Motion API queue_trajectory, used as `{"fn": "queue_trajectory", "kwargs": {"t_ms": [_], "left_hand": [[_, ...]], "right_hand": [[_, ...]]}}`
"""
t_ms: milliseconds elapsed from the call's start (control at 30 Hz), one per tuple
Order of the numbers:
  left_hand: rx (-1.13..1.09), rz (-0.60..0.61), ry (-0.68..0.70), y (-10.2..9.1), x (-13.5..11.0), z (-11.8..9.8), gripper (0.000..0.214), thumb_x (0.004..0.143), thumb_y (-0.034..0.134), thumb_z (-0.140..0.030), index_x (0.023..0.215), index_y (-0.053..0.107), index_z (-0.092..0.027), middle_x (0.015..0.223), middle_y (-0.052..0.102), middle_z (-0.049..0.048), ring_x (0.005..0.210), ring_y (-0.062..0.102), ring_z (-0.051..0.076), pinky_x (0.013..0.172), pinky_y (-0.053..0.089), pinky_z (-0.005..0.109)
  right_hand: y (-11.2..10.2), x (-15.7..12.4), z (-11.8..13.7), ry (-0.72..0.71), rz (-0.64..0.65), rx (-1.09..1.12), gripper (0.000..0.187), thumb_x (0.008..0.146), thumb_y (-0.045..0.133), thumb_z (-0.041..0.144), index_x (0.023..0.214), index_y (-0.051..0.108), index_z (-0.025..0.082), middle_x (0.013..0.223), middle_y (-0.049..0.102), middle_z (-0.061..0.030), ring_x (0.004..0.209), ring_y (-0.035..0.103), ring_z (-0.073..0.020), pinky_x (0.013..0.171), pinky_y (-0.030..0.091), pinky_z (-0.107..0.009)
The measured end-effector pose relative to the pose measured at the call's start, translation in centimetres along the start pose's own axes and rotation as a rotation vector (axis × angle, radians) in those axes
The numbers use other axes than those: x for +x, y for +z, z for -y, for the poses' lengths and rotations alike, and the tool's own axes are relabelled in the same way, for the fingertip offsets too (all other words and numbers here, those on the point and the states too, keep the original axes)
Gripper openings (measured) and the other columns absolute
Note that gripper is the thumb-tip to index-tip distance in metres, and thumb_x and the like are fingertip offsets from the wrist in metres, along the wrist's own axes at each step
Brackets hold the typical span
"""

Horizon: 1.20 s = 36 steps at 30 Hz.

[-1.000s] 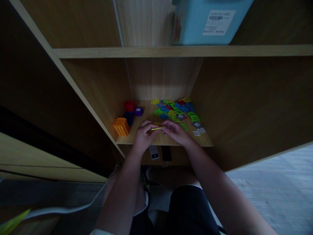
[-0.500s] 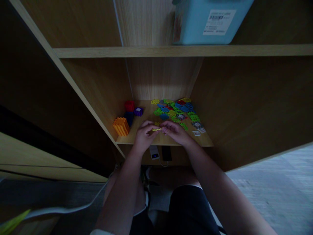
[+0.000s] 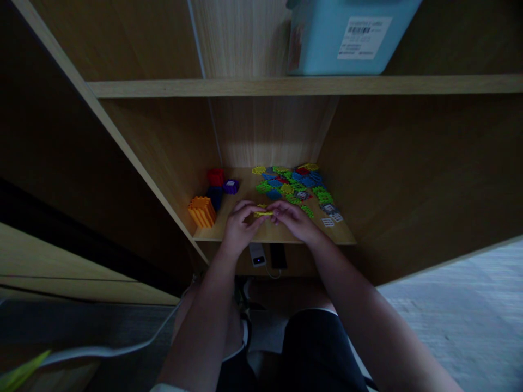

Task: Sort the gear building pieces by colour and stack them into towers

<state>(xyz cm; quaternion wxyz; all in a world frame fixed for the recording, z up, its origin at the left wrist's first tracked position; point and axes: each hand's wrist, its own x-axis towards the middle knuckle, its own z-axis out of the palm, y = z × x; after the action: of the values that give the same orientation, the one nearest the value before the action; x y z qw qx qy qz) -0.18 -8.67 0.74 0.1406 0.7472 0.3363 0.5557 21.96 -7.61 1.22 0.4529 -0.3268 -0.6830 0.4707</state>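
Between my two hands is a thin yellow plastic building piece (image 3: 263,213), seen nearly edge-on above the front of the shelf. My left hand (image 3: 242,224) pinches its left end between thumb and fingers. The fingers of my right hand (image 3: 292,219) close on its right end. Behind the hands lies a spread of flat green, blue, yellow and red notched pieces (image 3: 288,188). On the left stand a stack of orange pieces (image 3: 201,212), a red stack (image 3: 216,176), a dark blue stack (image 3: 214,197) and a small purple stack (image 3: 231,186).
White window-like pieces (image 3: 327,222) lie at the shelf's right front. A light blue bin (image 3: 335,43) with a label sits on the upper shelf (image 3: 245,87). Below the lower shelf are a white device (image 3: 257,255) with a cable and a black flat object (image 3: 278,256).
The yellow piece has tilted slightly and shows a little more of its face. My fingers have shifted a little around it; the other pieces stay put.
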Motion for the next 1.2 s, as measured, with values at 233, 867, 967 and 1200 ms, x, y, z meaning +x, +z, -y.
{"fn": "queue_trajectory", "kwargs": {"t_ms": [233,867,967,1200], "left_hand": [[-0.018,0.025,0.010,0.09,0.05,0.06,0.008,0.097,0.083,-0.024,0.105,0.081,-0.024,0.107,0.075,0.0061,0.104,0.073,0.022,0.093,0.060,0.037],[-0.042,0.063,0.049,0.13,-0.05,0.06,0.006,0.098,0.084,-0.025,0.103,0.085,-0.028,0.098,0.075,0.0048,0.097,0.072,0.021,0.085,0.058,0.036],[-0.020,0.032,0.046,0.15,-0.10,0.24,0.009,0.097,0.083,-0.021,0.103,0.085,-0.028,0.101,0.074,0.0052,0.100,0.071,0.022,0.087,0.058,0.037],[0.019,0.013,0.049,0.17,-0.09,0.39,0.012,0.096,0.082,-0.017,0.102,0.085,-0.027,0.108,0.071,0.0061,0.104,0.070,0.022,0.091,0.059,0.038]], "right_hand": [[-0.15,0.09,-0.37,-0.040,0.017,0.035,0.033,0.103,0.071,0.055,0.116,0.077,0.026,0.091,0.074,-0.0019,0.082,0.069,-0.0186,0.082,0.059,-0.036],[0.13,0.13,-0.35,-0.027,-0.028,0.010,0.033,0.095,0.079,0.059,0.104,0.078,0.028,0.105,0.080,-0.0034,0.102,0.074,-0.0226,0.099,0.060,-0.041],[0.15,0.05,-0.21,0.010,-0.022,0.084,0.041,0.096,0.077,0.067,0.108,0.077,0.028,0.108,0.079,-0.0040,0.102,0.075,-0.0222,0.099,0.062,-0.042],[0.29,0.04,-0.63,0.003,-0.016,0.067,0.044,0.085,0.091,0.062,0.110,0.076,0.028,0.108,0.079,-0.0037,0.101,0.074,-0.0216,0.095,0.061,-0.039]]}}
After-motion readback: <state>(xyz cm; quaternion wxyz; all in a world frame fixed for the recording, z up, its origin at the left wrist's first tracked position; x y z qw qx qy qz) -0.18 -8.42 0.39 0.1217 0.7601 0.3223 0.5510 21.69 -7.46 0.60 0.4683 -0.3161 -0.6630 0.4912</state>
